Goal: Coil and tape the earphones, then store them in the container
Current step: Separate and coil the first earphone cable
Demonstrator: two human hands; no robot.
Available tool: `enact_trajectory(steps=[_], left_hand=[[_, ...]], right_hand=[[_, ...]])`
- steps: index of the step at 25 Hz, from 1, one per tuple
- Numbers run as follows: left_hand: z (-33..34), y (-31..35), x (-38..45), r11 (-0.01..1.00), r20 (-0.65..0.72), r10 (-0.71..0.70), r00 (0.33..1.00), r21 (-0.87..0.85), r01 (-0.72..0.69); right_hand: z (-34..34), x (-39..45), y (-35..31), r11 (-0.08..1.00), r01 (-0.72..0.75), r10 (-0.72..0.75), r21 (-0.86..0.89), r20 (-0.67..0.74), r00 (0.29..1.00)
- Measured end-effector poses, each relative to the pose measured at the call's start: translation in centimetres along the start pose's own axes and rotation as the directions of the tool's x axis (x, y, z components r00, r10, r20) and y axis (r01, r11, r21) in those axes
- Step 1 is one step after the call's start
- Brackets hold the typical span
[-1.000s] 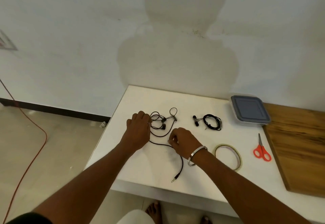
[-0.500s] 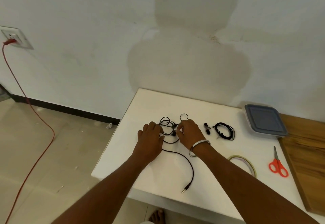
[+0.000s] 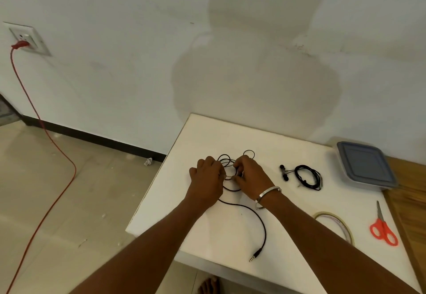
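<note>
Fingers of my left hand (image 3: 207,178) and right hand (image 3: 250,173) curl round the loose earphones (image 3: 244,203) on the white table (image 3: 207,136), plug (image 3: 254,255) trailing toward me. Coiled second earphones (image 3: 307,176) lie right; farther right I see the lidded container (image 3: 366,164), tape roll (image 3: 335,221), scissors (image 3: 382,226).

On the white bench (image 3: 288,150), the left hand (image 3: 207,180) and right hand (image 3: 250,176) meet over a loose black earphone cable (image 3: 258,217), fingers curled into its loops; the jack plug (image 3: 254,255) trails toward the near edge. To the right lie a coiled second pair of earphones (image 3: 307,176), a lidded grey container (image 3: 366,164), a tape roll (image 3: 334,224) and orange-handled scissors (image 3: 382,229). A red cord (image 3: 46,136) runs from a wall socket (image 3: 25,37).
</note>
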State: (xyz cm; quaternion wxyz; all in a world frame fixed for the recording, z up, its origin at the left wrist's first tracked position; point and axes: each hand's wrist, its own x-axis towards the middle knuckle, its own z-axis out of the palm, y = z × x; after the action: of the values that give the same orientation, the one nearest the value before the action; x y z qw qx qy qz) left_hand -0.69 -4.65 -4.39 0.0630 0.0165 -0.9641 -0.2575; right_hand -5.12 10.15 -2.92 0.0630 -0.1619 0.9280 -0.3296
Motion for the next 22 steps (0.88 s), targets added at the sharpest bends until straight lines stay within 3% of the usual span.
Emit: enact_trajectory(steps=[3,6,10,12,14,19,22], left_hand=[[-1.1,0.5,-0.2,0.964,-0.045,-0.059,0.997,-0.261,0.046],[-3.5,1.7,0.2,0.848,-0.047,-0.017,0.999,-0.529,-0.011],[-7.3,3.4,1.3,0.771,-0.043,0.079,0.996,-0.631,-0.088],[-9.1,4.2,1.3,0.764,-0.022,0.113,0.993,-0.637,-0.101],[-10.5,4.6,1.1,0.828,0.004,0.150,0.989,-0.547,-0.124],[-12.3,6.0,0.5,0.934,0.026,0.235,0.972,-0.281,-0.218],[-13.3,7.5,0.1,0.865,0.099,0.096,0.990,-0.500,-0.034]], right_hand=[[-0.7,-0.8,-0.4,0.988,0.055,-0.044,0.147,-0.079,0.996],[-1.6,-1.7,-2.0,0.977,0.175,-0.154,0.123,-0.159,0.975],[-5.3,-2.6,-5.4,0.964,0.178,-0.152,0.197,-0.141,0.978],[-8.2,-2.8,-6.5,0.972,0.187,-0.155,0.144,-0.212,0.965],[-10.8,-3.1,-7.0,0.968,0.203,-0.154,0.145,-0.295,0.943],[-16.0,-5.3,-7.4,0.944,0.181,-0.021,0.275,-0.499,0.866],[-18.5,-7.0,-6.6,0.949,0.117,0.075,0.292,-0.572,0.817]])
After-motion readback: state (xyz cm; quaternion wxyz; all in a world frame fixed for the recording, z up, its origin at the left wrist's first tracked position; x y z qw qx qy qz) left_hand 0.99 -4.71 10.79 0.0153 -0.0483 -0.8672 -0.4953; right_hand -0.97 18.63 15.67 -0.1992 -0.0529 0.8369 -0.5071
